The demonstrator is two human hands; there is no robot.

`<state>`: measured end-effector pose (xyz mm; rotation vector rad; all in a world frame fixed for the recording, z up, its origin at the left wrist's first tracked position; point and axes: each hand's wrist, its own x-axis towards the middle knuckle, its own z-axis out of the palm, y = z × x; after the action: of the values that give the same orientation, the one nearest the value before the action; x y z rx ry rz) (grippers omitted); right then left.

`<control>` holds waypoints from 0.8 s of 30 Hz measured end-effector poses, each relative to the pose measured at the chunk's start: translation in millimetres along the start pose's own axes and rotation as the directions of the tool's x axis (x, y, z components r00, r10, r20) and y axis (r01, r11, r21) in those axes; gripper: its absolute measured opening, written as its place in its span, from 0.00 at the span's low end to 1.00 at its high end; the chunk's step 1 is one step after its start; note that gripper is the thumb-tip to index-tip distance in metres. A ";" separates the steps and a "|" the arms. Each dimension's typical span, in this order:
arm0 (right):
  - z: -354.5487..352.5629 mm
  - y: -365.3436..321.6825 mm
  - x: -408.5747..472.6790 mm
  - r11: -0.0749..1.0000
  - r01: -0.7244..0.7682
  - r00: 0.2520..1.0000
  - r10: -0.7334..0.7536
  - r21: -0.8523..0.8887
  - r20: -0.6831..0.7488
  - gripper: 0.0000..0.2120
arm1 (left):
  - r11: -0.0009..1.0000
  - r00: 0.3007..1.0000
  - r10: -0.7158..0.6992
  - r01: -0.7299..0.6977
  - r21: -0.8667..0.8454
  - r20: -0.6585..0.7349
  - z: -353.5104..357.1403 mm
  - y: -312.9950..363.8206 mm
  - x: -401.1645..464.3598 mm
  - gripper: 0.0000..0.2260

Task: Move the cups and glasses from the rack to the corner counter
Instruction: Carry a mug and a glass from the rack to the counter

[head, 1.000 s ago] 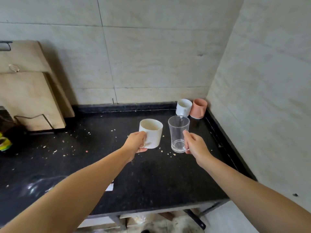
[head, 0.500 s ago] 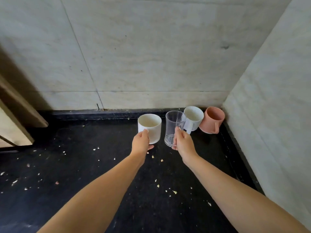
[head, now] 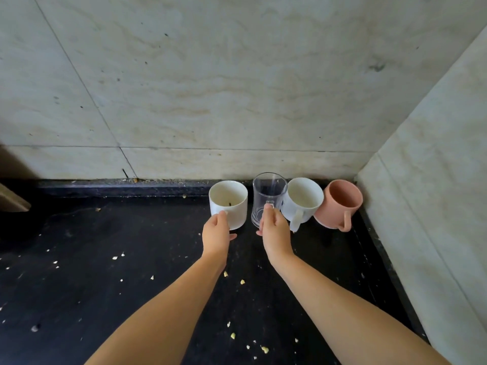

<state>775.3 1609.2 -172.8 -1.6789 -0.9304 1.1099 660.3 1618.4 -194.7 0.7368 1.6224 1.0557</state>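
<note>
My left hand (head: 216,233) grips a white cup (head: 232,206) from its near side, low over the black counter (head: 131,272) near the back wall. My right hand (head: 274,230) holds a clear glass (head: 268,192) just right of that cup. Further right, a white mug (head: 303,201) with its handle toward me and a pink mug (head: 340,204) stand in the corner. The four vessels form a row along the back edge. Whether the held cup and glass touch the counter I cannot tell.
Tiled walls close the back and right sides of the counter. Pale crumbs are scattered over the dark surface. The corner of a wooden board (head: 11,201) shows at the far left edge.
Both hands have carried the white cup and the clear glass further toward the back corner, beside the white and pink mugs. The view has closed in on the corner.
</note>
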 end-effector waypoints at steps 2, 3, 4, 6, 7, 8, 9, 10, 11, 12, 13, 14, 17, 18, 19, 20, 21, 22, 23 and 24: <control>2.0 2.1 5.2 1.000 0.009 1.000 -0.009 0.008 -0.018 0.19 | 1.000 1.000 0.002 -0.002 -0.015 0.009 2.0 -1.1 4.3 0.16; 2.8 3.2 7.6 1.000 0.016 1.000 -0.015 0.014 -0.025 0.19 | 1.000 1.000 0.000 0.000 -0.029 0.013 2.3 -0.9 6.6 0.14; 3.2 4.3 8.4 1.000 0.019 0.999 -0.019 0.015 -0.029 0.19 | 0.999 1.000 -0.001 0.002 -0.042 0.017 2.2 -1.3 7.9 0.12; 3.9 5.6 13.6 1.000 0.020 0.999 -0.020 0.012 -0.036 0.19 | 0.999 1.000 0.002 -0.001 -0.051 0.024 2.9 -1.7 12.3 0.12; 4.2 6.5 17.2 1.000 0.020 0.999 -0.020 0.013 -0.035 0.19 | 0.999 1.000 0.007 -0.005 -0.045 0.030 3.6 -2.4 14.5 0.12; 4.4 7.7 20.2 1.000 0.020 0.999 -0.020 0.016 -0.028 0.19 | 0.999 0.999 0.015 -0.013 -0.035 0.036 3.3 -3.8 15.1 0.12; 4.8 9.8 22.6 1.000 0.020 1.000 -0.020 0.024 -0.018 0.20 | 0.999 0.999 0.021 -0.020 -0.026 0.041 2.6 -5.6 15.8 0.13; 4.9 12.5 24.4 0.999 0.023 1.000 -0.023 0.033 -0.007 0.20 | 1.000 0.999 0.024 -0.023 -0.021 0.043 2.1 -7.8 16.7 0.14; 5.1 15.1 25.4 0.999 0.031 0.999 -0.032 0.041 0.004 0.20 | 0.999 0.999 0.025 -0.024 -0.022 0.044 1.2 -9.5 17.4 0.15; 5.4 17.9 26.2 0.998 0.036 0.999 -0.036 0.052 0.012 0.20 | 0.999 0.999 0.027 -0.025 -0.024 0.046 0.8 -10.8 18.6 0.15; 5.3 20.7 27.1 0.998 0.032 0.999 -0.033 0.062 0.015 0.20 | 0.999 0.998 0.026 -0.025 -0.024 0.050 0.7 -12.2 19.4 0.15; 5.5 21.6 27.1 0.998 0.021 1.000 -0.022 0.067 0.017 0.19 | 1.000 0.998 0.026 -0.025 -0.019 0.054 0.7 -12.3 19.8 0.15; 7.0 20.7 26.9 1.000 0.009 1.000 -0.009 0.019 0.019 0.19 | 1.000 0.997 0.007 -0.008 0.004 0.079 -0.4 -11.5 21.7 0.15; 6.2 18.3 25.8 1.000 0.003 1.000 -0.003 -0.020 0.022 0.19 | 1.000 0.995 -0.009 0.009 0.002 0.097 -1.0 -9.4 21.6 0.14; 4.4 15.8 25.3 0.998 -0.007 0.999 0.009 -0.069 0.030 0.18 | 1.000 0.993 -0.029 0.029 -0.002 0.116 -1.6 -7.4 21.9 0.13; 1.5 12.2 24.4 0.992 -0.021 0.999 0.026 -0.126 0.041 0.18 | 0.999 0.990 -0.047 0.047 0.002 0.130 -3.0 -5.1 21.3 0.11; -2.3 9.6 24.7 0.983 -0.036 0.998 0.046 -0.180 0.051 0.19 | 0.998 0.989 -0.061 0.059 0.018 0.132 -4.6 -3.4 21.2 0.10; -6.3 6.6 24.5 0.973 -0.048 0.996 0.062 -0.227 0.059 0.19 | 0.997 0.990 -0.073 0.069 0.039 0.121 -6.7 -1.6 20.5 0.09; -10.8 3.0 23.1 0.963 -0.049 0.996 0.068 -0.266 0.060 0.20 | 0.995 0.992 -0.080 0.074 0.066 0.099 -10.4 0.4 19.1 0.10; -15.8 -1.2 20.4 0.954 -0.043 0.996 0.065 -0.298 0.062 0.20 | 0.992 0.994 -0.081 0.073 0.099 0.077 -15.1 2.7 17.1 0.11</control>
<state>796.6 1623.8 -174.0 -1.9266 -1.1485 1.1148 640.7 1630.0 -197.9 0.7648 1.6271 0.8872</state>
